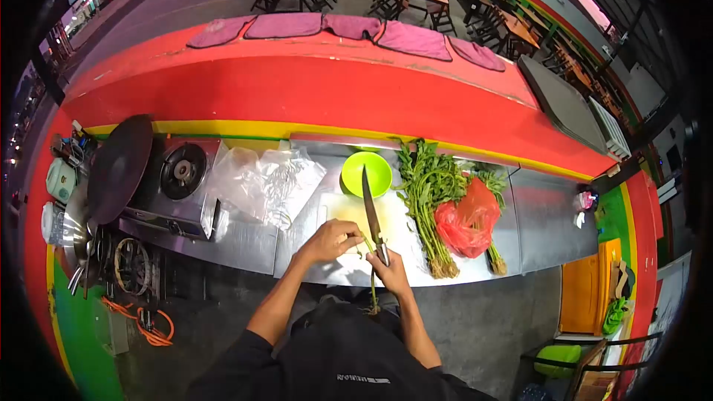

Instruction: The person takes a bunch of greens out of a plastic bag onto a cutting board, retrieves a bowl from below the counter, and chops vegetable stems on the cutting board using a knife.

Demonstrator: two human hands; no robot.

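Observation:
My right hand (391, 273) grips the handle of a kitchen knife (370, 208), its long dark blade pointing away from me. Pinched in the fingertips of my left hand (334, 240) is a thin green stem (362, 245), close beside the knife handle. A stalk with a root end (373, 295) hangs below, near my right hand; its upper part is partly hidden. Both hands are over the near edge of a pale cutting board (343, 212). Behind the board sits a bright green bowl (381, 172), with the knife tip overlapping it in view.
Bundles of leafy greens with roots (425, 208) lie right of the board, beside a red plastic bag (475, 219). Clear plastic bags (256, 182) lie left, next to a gas stove (174, 186) and a large dark wok lid (121, 169). A red wall (297, 89) bounds the metal counter (549, 215).

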